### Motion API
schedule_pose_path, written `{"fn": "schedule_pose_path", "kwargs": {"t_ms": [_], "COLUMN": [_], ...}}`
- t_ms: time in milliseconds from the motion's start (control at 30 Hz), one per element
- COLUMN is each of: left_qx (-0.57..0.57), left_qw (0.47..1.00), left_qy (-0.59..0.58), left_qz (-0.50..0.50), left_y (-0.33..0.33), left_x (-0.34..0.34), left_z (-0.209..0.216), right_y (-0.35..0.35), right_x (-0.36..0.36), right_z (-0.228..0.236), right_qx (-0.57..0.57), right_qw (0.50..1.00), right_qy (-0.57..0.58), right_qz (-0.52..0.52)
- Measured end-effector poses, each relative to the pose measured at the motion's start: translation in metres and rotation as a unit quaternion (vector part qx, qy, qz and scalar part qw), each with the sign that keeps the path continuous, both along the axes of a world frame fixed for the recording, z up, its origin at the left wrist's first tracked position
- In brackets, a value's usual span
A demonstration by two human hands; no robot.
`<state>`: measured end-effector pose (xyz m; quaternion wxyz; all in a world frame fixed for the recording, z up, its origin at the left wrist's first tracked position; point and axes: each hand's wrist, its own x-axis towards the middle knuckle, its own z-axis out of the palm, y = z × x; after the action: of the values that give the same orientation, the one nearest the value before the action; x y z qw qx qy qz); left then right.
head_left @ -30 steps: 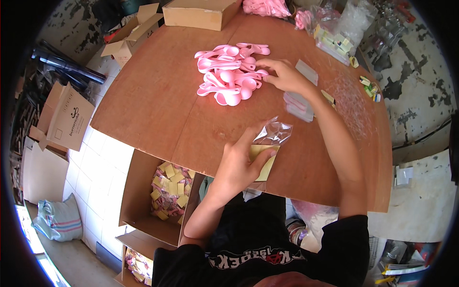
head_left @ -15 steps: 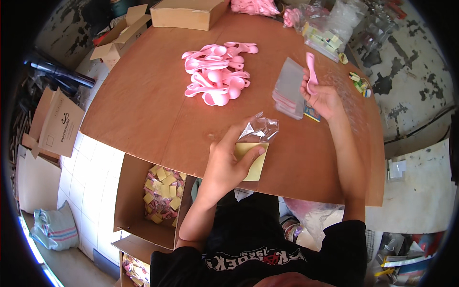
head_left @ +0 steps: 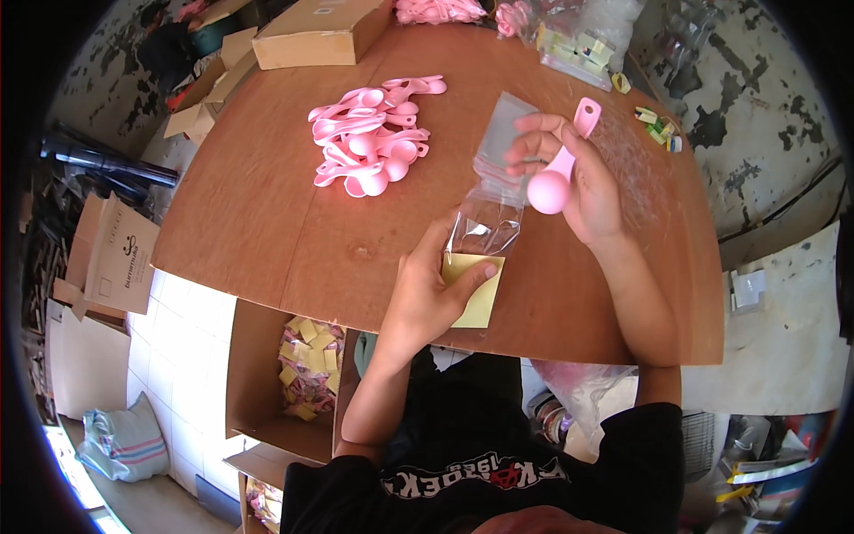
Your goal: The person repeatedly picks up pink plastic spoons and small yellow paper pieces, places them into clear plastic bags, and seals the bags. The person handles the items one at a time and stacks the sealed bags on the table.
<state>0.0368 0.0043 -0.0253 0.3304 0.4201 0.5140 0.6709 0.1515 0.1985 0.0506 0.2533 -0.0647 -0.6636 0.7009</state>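
Observation:
My left hand (head_left: 425,289) is closed on a clear plastic bag (head_left: 485,222) with a pale yellow card (head_left: 480,298) at its lower part, thumb on the card. The bag's upper end points away from me. Just beyond and right of it, my right hand (head_left: 592,191) holds a pink measuring spoon (head_left: 562,165), its round bowl low and its handle slanting up and away. The fingers of that hand are partly spread. A stack of clear plastic bags (head_left: 505,120) lies behind the right fingers, partly hidden. Left of it sits a pile of pink spoons (head_left: 365,142).
A cardboard box (head_left: 311,40) and pink bagged goods (head_left: 440,11) stand along the table's far edge. Yellow-green bits (head_left: 658,129) lie at the right. Below the left table edge, an open carton (head_left: 267,374) holds packed pieces with yellow cards.
My right hand has moved down and left with the spoon, whose bowl is now beside the bag's far end. My left hand keeps its grip on the bag. The view has shifted slightly.

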Motion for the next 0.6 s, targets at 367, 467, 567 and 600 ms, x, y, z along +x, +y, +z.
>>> {"fn": "schedule_pose_path", "kwargs": {"t_ms": [367,467,567,600], "left_qx": [0.026,0.049,0.053,0.057], "left_qw": [0.998,0.997,0.997,0.996], "left_qy": [0.019,0.015,0.013,0.012], "left_qz": [-0.045,-0.049,-0.062,-0.068], "left_y": [0.006,0.004,0.005,0.006], "left_x": [0.008,0.006,0.006,0.005], "left_z": [0.006,0.001,0.002,0.002], "right_y": [-0.034,-0.039,-0.037,-0.038], "right_x": [0.0,-0.002,0.003,0.002], "right_z": [0.009,0.005,0.005,0.008], "right_qx": [0.276,0.267,0.281,0.32], "right_qw": [0.958,0.957,0.949,0.938], "right_qy": [-0.074,-0.104,-0.123,-0.11], "right_qz": [0.013,0.044,0.071,0.078]}}
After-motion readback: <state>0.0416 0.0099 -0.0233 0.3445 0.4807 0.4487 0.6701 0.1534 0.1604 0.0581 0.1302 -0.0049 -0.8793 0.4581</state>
